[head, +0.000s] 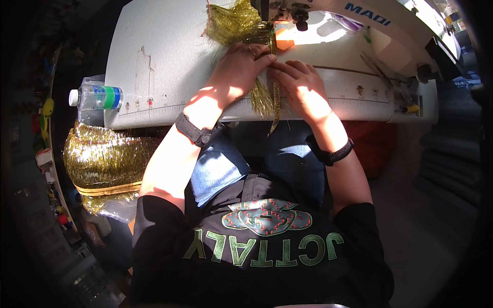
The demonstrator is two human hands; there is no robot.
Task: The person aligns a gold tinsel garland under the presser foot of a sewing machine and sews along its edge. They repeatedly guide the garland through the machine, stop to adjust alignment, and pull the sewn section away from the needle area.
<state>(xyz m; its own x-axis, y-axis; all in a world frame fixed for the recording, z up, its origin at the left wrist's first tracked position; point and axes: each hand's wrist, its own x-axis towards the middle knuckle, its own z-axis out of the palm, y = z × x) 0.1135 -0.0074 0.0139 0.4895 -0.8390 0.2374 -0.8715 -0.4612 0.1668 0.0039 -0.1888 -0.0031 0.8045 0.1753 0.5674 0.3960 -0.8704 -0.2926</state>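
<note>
Gold tinsel fringe (235, 23) lies on the bed of a MAQI sewing machine (366, 13), its inner edge close to the needle area. A narrow gold trim strip (276, 104) runs down from there, between my hands, and hangs over the table's front edge. My left hand (240, 69) presses on the fringe, fingertips at the strip; loose strands come out beneath it. My right hand (300, 82) has its fingertips on the strip's right side, close to my left thumb. Both hands pinch the strip between them; the fingertips partly hide it.
A plastic bottle (102, 97) lies at the table's left edge. Below it sits a large bundle of gold fringe (111, 161). Scissors (375, 67) and a yellow-handled tool (409, 109) lie at the right. An orange piece (284, 39) is beside the needle area.
</note>
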